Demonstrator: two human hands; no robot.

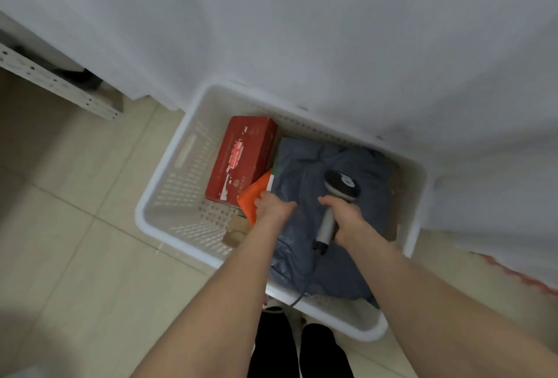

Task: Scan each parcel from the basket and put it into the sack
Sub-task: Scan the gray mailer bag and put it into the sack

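A right hand (347, 217) wraps a grey handheld scanner (327, 223), its head aimed at the crumpled grey plastic mailer (302, 172) filling the white perforated basket's (169, 166) right side. The left hand (273, 205) reaches the mailer's left edge, apparently to steady it; its grip is unclear.

Not much of the person is showing here, tbh. The left forearm (217, 287) and right forearm (422, 287) are showing bare all the way to the frame edge, and the left grip (273, 207) and right grip (347, 220) are going bare too. Down low they're wearing black trousers (324, 350) (plain fabric, as far as the blur is letting me tell). Something pale is peeking out above the left leg, possibly a shoe toe (273, 309).
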